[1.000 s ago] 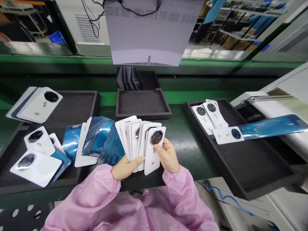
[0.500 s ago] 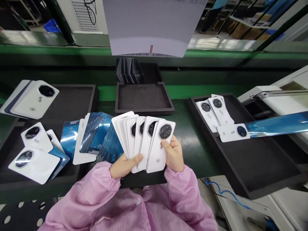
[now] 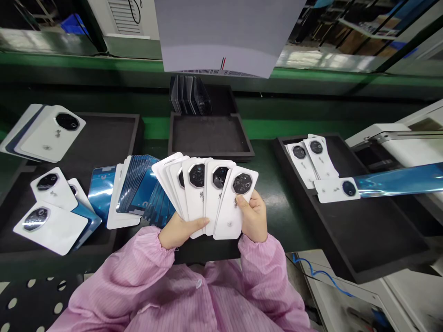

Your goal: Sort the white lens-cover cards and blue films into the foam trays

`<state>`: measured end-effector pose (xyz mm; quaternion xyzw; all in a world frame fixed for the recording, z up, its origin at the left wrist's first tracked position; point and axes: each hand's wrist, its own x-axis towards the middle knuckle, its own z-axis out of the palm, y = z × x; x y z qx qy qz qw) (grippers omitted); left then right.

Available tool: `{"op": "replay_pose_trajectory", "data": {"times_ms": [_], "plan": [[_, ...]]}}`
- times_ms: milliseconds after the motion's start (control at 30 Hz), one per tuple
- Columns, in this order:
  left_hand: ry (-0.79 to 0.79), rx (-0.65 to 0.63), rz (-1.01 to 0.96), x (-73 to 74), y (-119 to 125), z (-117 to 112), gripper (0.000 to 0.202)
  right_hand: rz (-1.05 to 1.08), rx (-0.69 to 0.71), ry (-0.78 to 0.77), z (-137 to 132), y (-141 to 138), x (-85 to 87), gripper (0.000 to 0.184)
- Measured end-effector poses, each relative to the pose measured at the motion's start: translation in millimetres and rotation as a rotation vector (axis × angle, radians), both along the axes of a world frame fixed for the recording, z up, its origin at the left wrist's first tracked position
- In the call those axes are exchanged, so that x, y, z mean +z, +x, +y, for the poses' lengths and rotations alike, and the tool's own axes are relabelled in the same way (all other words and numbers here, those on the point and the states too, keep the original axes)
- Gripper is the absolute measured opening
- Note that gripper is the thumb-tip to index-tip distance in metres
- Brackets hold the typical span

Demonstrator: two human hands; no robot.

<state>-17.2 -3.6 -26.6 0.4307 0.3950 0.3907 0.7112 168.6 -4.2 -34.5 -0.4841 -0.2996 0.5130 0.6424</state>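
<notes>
Both hands hold a fanned stack of white phone back covers (image 3: pixel 194 198), printed with dark camera patches and small lettering. My left hand (image 3: pixel 180 229) grips the stack at its lower left, thumb lying across the front; its other fingers are hidden behind. At the right end, my right hand (image 3: pixel 254 215) pinches the foremost cover (image 3: pixel 231 219), thumb on its face. Just left of the fan lie overlapping blue film-faced covers (image 3: pixel 138 177) and a few white covers (image 3: pixel 117 207), partly hidden by the held stack.
A dark tray (image 3: pixel 114 121) on the left carries more white covers (image 3: pixel 51 226). Dark panels stand upright in a rear tray (image 3: pixel 211 133). The right tray (image 3: pixel 374 235) bears white covers (image 3: pixel 313 157), one joined to a long blue film strip (image 3: pixel 401 180). A white panel (image 3: pixel 224 37) hangs ahead.
The held covers are spread wider, so more camera patches and lettering show. Both hands still grip the stack. The whole view has shifted slightly.
</notes>
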Motion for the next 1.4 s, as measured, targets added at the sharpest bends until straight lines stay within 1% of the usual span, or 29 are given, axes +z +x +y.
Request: {"op": "replay_pose_trajectory", "data": {"times_ms": [67,233,500,600,700,800,900,1000,1133,1300,1400], "plan": [[-0.007,0.009,-0.015,-0.7,-1,0,0.057,0.014,-0.022,0.001,1,0,0.9,0.027],[-0.052,0.05,-0.059,-1.1,-1,-1,0.065,0.056,-0.064,0.015,1,1,3.5,0.028],[-0.037,0.103,-0.044,-0.4,1,-1,0.055,0.049,-0.137,0.033,0,2,7.8,0.027],[-0.037,0.128,-0.069,1.9,1,-2,0.053,0.003,-0.186,0.052,-2,6,16.0,0.024],[-0.067,0.152,-0.13,8.4,1,-3,0.049,-0.033,-0.222,0.074,-4,11,28.2,0.025],[-0.113,0.158,-0.168,17.9,3,-5,0.043,-0.048,-0.222,0.081,-9,13,39.5,0.027],[-0.129,0.162,-0.204,22.8,2,-7,0.04,-0.053,-0.221,0.11,-12,13,44.9,0.026],[-0.115,0.149,-0.208,19.6,0,-8,0.045,-0.055,-0.24,0.122,-12,11,44.8,0.024],[-0.102,0.121,-0.162,14.7,-4,-8,0.056,-0.005,-0.226,0.086,-10,12,43.7,0.024],[-0.183,0.176,-0.221,22.0,1,-7,0.063,0.085,-0.173,0.024,-5,16,44.7,0.023],[-0.203,0.232,-0.249,25.4,5,-5,0.07,0.141,-0.204,-0.005,-1,22,42.8,0.024]]}}
